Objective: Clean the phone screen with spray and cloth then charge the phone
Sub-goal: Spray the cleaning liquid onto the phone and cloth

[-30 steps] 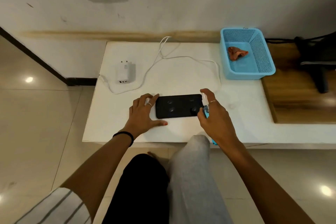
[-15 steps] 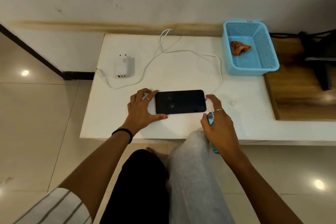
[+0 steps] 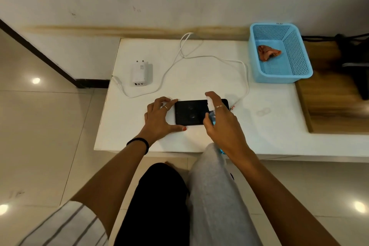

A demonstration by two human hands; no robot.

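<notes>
The phone [image 3: 190, 112] lies flat on the table [image 3: 275, 138], near its front edge. The left hand [image 3: 159, 118] rests at the phone's left end; the right hand [image 3: 221, 124] is over its right end, gripping a spray bottle [image 3: 212, 116]. Behind-left of the phone sits the charger [image 3: 139, 74]; its cable [image 3: 209, 57] loops behind the phone. Behind-right of the phone stands the basket [image 3: 299, 60], with the cloth [image 3: 267, 52] in it.
</notes>
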